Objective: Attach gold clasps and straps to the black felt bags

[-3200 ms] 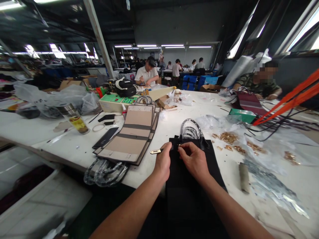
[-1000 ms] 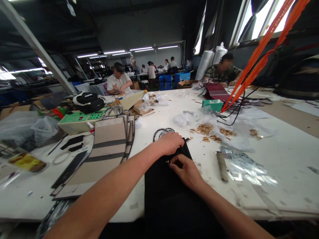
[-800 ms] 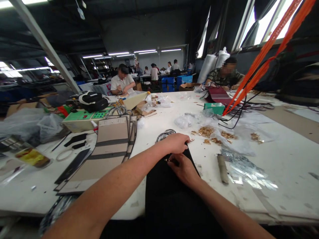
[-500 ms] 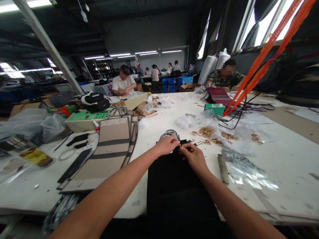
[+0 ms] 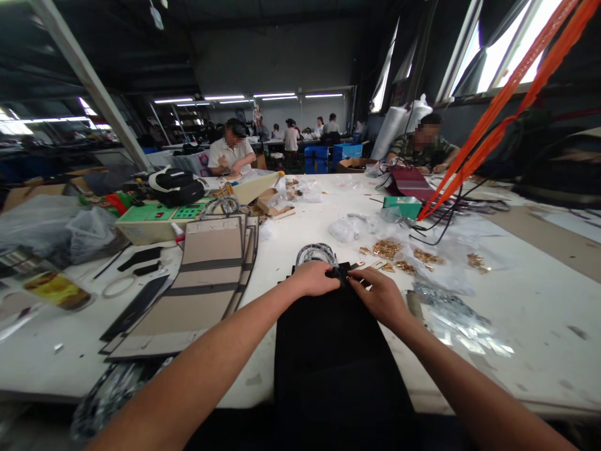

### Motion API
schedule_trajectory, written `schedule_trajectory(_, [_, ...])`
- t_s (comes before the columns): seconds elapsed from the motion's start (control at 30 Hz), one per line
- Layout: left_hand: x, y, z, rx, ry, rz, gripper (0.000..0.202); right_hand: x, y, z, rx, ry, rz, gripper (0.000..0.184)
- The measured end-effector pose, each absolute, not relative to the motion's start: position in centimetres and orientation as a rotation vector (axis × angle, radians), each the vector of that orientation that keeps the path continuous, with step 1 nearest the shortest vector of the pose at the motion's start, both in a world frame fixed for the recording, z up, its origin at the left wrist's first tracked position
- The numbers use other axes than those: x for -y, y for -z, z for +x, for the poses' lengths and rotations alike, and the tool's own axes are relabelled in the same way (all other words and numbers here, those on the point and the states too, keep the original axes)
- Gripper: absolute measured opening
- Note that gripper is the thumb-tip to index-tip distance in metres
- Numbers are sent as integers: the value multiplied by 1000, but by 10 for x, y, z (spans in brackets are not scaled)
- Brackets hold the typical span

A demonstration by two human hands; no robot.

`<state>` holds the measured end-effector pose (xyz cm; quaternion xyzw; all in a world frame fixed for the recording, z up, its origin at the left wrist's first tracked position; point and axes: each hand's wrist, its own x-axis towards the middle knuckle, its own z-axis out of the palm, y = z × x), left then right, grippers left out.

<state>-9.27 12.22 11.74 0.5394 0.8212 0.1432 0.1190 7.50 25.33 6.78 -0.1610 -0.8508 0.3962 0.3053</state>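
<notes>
A long black panel [image 5: 335, 363] lies in front of me, running from the table's edge toward its middle. A plastic-wrapped handle [image 5: 315, 252] loops up at its far end. My left hand [image 5: 315, 279] is closed on that far end, its thumb and fingers over a short black strap [image 5: 341, 270]. To the right of the strap, my right hand [image 5: 379, 294] is pinched, with a tiny gold glint at the fingertips; what it holds is too small to make out. Just beyond the right fingers lie flat gold metal plates [image 5: 377, 264].
Stacked grey-brown panels [image 5: 200, 297] with black bands lie at left, near a green-topped machine [image 5: 159, 213] and a jar [image 5: 59, 291]. Gold fittings [image 5: 386, 249] and silver plates [image 5: 469, 326] spread at right. Orange netting [image 5: 498, 119] hangs down. Two people [image 5: 232, 150] work across the table.
My right hand has moved slightly right, away from my left hand, and its fingers have spread a little. My left hand has turned flatter over the panel's end. The view has shifted slightly.
</notes>
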Motion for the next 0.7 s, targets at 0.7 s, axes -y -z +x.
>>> schedule_trajectory(0.7, [-108,-166,-71,-2218,-656,1495,31,-230,-113,116,2318,-904,-556,24])
